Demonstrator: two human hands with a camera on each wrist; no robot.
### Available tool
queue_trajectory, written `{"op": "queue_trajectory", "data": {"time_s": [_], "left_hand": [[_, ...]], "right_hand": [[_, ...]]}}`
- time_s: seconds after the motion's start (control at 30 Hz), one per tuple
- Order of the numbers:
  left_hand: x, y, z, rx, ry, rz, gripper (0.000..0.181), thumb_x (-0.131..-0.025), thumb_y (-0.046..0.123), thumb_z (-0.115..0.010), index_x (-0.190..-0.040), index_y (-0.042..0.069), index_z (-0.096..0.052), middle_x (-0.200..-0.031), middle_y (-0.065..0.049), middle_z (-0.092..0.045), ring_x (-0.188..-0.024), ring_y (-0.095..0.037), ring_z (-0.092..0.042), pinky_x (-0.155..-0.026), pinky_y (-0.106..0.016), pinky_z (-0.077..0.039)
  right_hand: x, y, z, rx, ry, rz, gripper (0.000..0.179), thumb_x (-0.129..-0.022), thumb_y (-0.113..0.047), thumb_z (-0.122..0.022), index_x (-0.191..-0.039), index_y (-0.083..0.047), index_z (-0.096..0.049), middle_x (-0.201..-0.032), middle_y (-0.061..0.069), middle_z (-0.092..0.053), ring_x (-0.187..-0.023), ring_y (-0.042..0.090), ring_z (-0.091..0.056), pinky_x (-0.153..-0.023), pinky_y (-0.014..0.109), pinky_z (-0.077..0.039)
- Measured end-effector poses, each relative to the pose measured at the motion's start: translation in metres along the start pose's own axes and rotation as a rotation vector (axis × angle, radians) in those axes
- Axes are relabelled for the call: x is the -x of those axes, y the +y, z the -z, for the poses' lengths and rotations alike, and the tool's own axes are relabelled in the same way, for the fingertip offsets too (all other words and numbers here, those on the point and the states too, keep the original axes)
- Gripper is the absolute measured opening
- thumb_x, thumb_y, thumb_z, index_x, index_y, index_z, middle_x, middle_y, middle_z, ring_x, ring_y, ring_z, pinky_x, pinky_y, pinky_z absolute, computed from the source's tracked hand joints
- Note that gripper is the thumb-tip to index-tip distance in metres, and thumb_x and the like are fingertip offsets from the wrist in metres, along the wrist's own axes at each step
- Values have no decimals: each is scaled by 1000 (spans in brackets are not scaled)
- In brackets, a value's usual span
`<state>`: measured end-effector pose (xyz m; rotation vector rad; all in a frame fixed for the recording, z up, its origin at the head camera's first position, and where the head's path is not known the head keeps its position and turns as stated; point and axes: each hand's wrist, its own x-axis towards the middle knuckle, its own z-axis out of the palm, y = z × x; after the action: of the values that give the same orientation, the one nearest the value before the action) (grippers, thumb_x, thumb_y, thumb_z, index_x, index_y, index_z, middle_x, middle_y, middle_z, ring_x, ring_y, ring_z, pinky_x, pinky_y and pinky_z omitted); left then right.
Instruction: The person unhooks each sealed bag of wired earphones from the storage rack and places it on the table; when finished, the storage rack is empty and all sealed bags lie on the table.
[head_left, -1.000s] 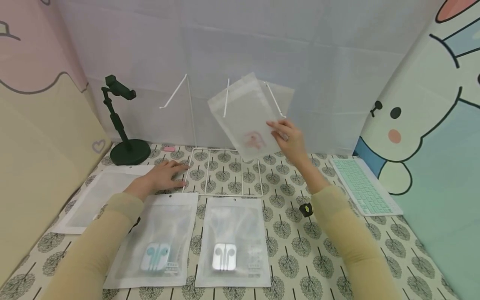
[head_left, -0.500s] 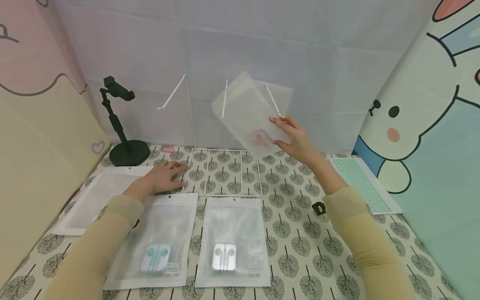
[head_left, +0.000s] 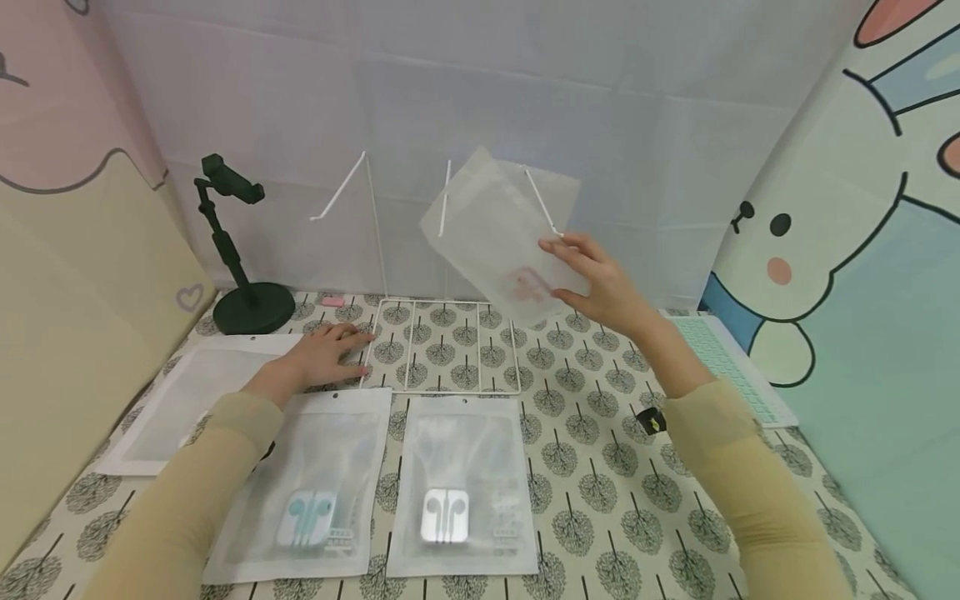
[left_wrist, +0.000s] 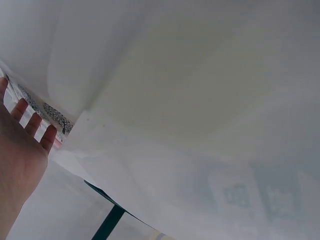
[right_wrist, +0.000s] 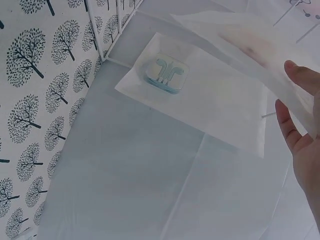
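My right hand (head_left: 596,279) pinches the right edge of a frosted zip pouch (head_left: 487,225) between fingers and thumb. The pouch is tilted, with pink earphones (head_left: 528,284) showing faintly through it, and lies about the middle and right hooks of a white wire rack (head_left: 442,392). Behind it, another pouch (right_wrist: 215,105) hangs near the right hook, with pale blue earphones in a case (right_wrist: 167,75) inside. Whether the tilted pouch's hole sits on a hook cannot be told. My left hand (head_left: 322,354) rests at the left side of the rack's base, fingers spread.
Flat pouches lie in front: one with white earphones (head_left: 445,515), one with blue earphones (head_left: 306,517), and a third pouch (head_left: 202,392) partly under the left arm. A dark green stand (head_left: 253,308) is back left, a pink piece (head_left: 333,301) beside it, a keyboard (head_left: 727,367) right.
The right hand has shifted slightly right and its grip on the pouch has moved along the edge. The pink earphones sit a little lower and further right. The left hand stays on the rack.
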<state>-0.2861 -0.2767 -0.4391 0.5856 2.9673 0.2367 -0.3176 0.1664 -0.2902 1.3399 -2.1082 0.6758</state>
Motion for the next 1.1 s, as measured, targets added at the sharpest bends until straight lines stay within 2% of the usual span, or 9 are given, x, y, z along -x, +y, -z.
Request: {"op": "queue_trajectory", "data": {"time_s": [0.17,0.43,0.6,0.73,0.83,0.93,1.1], "left_hand": [[-1,-2,-1,5,14,-8,70,-91,57,-50,-147,17,-37,-147,-20,-33,-132,-50,-25,-100,-74,-20],[0,-2,-2,13,11,-12,73,-90,62,-46,-147,18,-35,-147,-21,-32,-132,-51,-24,-99,-74,-19],[-3,-6,-5,7,-2,-3,75,-89,65,-44,-148,21,-33,-148,-19,-31,-133,-50,-23,-101,-74,-18],[-5,-7,-7,7,-19,8,77,-88,69,-41,-149,23,-31,-149,-17,-29,-135,-48,-21,-102,-72,-17],[-4,-5,-4,20,-8,-3,76,-89,67,-43,-148,20,-33,-148,-19,-30,-133,-50,-23,-100,-74,-18],[-3,-2,-2,28,0,-7,75,-89,64,-46,-147,18,-35,-147,-21,-32,-132,-51,-24,-99,-75,-18],[-4,-4,-3,15,-26,19,75,-89,65,-44,-149,21,-31,-149,-18,-29,-135,-49,-21,-102,-73,-17]], "right_hand": [[0,-5,7,1,-26,67,71,-65,7,-81,-131,2,-53,-131,19,-50,-121,33,-50,-105,31,-41],[3,-15,19,7,-94,91,81,-63,-5,-86,-135,-2,-49,-135,17,-45,-125,31,-47,-107,33,-38],[2,-19,23,5,-109,135,81,-65,-1,-84,-137,-2,-47,-135,17,-44,-123,31,-48,-106,29,-39],[2,-22,28,5,-97,174,80,-64,4,-83,-136,0,-47,-133,19,-45,-116,32,-54,-100,25,-43],[1,-24,32,9,-91,200,82,-63,6,-82,-137,-1,-47,-132,20,-46,-111,32,-57,-95,25,-47],[1,-26,36,11,-108,205,83,-65,7,-81,-139,-3,-46,-133,20,-45,-110,32,-57,-94,27,-48],[0,-28,45,38,-148,193,76,-68,4,-80,-137,-1,-47,-134,19,-45,-115,31,-54,-97,26,-45]]}}
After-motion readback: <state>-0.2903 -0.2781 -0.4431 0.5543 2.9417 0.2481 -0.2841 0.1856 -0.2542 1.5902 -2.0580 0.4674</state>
